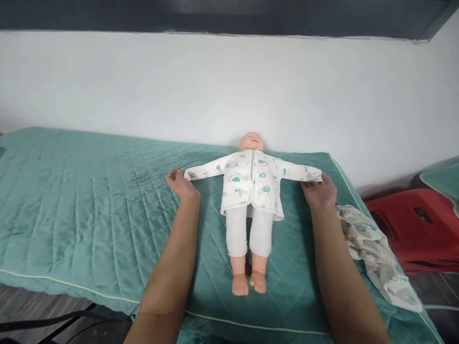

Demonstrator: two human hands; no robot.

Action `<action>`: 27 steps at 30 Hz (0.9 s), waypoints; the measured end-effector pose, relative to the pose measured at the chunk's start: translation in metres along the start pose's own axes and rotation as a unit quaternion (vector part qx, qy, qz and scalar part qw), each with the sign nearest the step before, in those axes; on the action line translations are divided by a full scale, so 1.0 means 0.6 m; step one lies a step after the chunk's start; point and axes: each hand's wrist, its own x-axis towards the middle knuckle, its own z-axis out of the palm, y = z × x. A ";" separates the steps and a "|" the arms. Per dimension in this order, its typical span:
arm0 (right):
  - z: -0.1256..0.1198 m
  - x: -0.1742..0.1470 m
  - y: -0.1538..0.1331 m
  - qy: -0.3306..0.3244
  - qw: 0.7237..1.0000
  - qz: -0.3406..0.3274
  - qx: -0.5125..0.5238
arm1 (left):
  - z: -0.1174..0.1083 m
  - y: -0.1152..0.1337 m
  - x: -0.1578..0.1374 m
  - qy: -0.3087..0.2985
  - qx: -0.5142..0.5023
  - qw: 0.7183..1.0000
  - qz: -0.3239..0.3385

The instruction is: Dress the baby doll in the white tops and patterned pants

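Note:
A baby doll (253,142) lies on its back on a green quilted bed cover (89,205), arms stretched out sideways and legs pointing at me. It wears a white printed jacket (238,184), buttoned at the front, and white trousers (236,231); its feet are bare. At the end of the left-hand sleeve, my left hand (182,185) has its fingers curled beside the cuff; what they hold, if anything, is hidden. My right hand (320,193) pinches the other sleeve's cuff, fingers below and thumb at its end. Neither of the doll's hands shows.
A crumpled white printed garment (373,258) lies at the bed's right edge, beside my right forearm. Beyond that edge stands a red plastic stool (416,224). The white wall (179,86) rises behind the doll's head. Dark cables or bars (60,317) show at the lower left.

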 end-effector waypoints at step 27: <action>-0.064 -0.200 0.099 -0.376 0.665 -0.388 -0.517 | -0.153 0.049 -0.184 -0.501 0.231 0.775 0.310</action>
